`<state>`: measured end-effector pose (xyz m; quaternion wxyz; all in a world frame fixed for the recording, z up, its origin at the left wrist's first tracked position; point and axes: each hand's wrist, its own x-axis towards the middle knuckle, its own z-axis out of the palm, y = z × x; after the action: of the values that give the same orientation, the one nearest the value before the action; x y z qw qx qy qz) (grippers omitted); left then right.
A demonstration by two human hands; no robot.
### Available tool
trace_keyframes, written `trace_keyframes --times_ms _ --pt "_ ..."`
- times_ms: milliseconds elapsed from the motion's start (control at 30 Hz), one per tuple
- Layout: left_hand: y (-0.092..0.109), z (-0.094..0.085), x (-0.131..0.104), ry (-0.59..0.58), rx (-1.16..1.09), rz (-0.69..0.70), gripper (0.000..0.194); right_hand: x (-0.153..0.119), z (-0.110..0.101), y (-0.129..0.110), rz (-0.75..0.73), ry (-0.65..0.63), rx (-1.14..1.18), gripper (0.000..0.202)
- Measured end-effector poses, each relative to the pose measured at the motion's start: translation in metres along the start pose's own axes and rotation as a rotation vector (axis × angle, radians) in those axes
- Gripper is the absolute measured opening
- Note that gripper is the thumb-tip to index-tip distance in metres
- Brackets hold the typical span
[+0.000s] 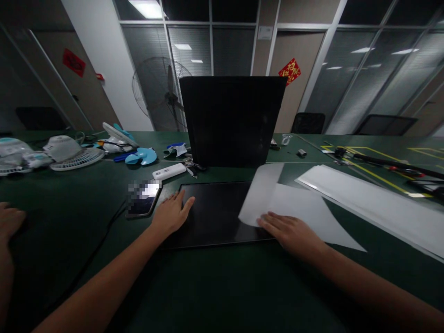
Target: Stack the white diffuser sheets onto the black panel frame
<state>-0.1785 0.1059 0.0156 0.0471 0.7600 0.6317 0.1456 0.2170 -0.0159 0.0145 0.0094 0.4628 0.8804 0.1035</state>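
A flat black panel (218, 203) lies on the green table. My left hand (171, 212) rests at its left edge, fingers spread, thumb pointing over the dark surface. At the panel's right end is a white sheet (301, 210), with one part curled up and leaning over the panel. My right hand (287, 231) has its fingers closed at the sheet's lower edge; its thumb is hidden. Just left of my left hand is a phone (144, 199). Behind the flat panel stands a large black upright panel (232, 122).
White sheets (374, 203) are stacked at the right. A white handheld device (169, 171) and a blue fan blade (141, 156) lie beyond the phone. White fan parts (74, 152) sit at the far left. Another person's hand (10, 219) shows at the left edge.
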Motion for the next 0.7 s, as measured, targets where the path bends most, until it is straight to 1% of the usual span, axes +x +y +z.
trace_keyframes --times_ms 33,100,200,333,433,500,567,633,700 --pt "-0.007 0.004 0.001 -0.027 -0.078 -0.030 0.090 0.011 -0.003 -0.009 -0.032 -0.034 0.039 0.064" --pt "-0.019 0.009 0.002 -0.044 -0.226 -0.040 0.092 0.028 -0.009 -0.022 -0.066 -0.096 0.119 0.059" --pt "-0.031 0.013 0.003 -0.011 -0.363 0.037 0.096 0.045 -0.015 -0.032 -0.085 -0.128 0.204 0.052" --pt "-0.036 0.015 0.007 -0.054 -0.423 0.131 0.096 0.049 -0.016 -0.040 -0.110 -0.101 0.265 0.048" --pt "-0.032 0.014 0.011 -0.109 -0.364 0.165 0.091 0.047 -0.018 -0.040 -0.120 -0.083 0.319 0.050" --pt "-0.028 0.013 0.011 -0.159 -0.278 0.194 0.088 0.045 -0.020 -0.030 -0.089 -0.047 0.336 0.053" --pt "-0.025 0.012 0.010 -0.198 -0.203 0.217 0.083 0.044 -0.020 -0.006 0.004 0.043 0.307 0.053" --pt "-0.023 0.011 0.009 -0.216 -0.167 0.229 0.076 0.039 -0.016 0.031 0.175 0.160 0.225 0.052" --pt "-0.022 0.010 0.008 -0.217 -0.156 0.235 0.074 0.030 -0.007 0.074 0.429 0.227 0.115 0.051"
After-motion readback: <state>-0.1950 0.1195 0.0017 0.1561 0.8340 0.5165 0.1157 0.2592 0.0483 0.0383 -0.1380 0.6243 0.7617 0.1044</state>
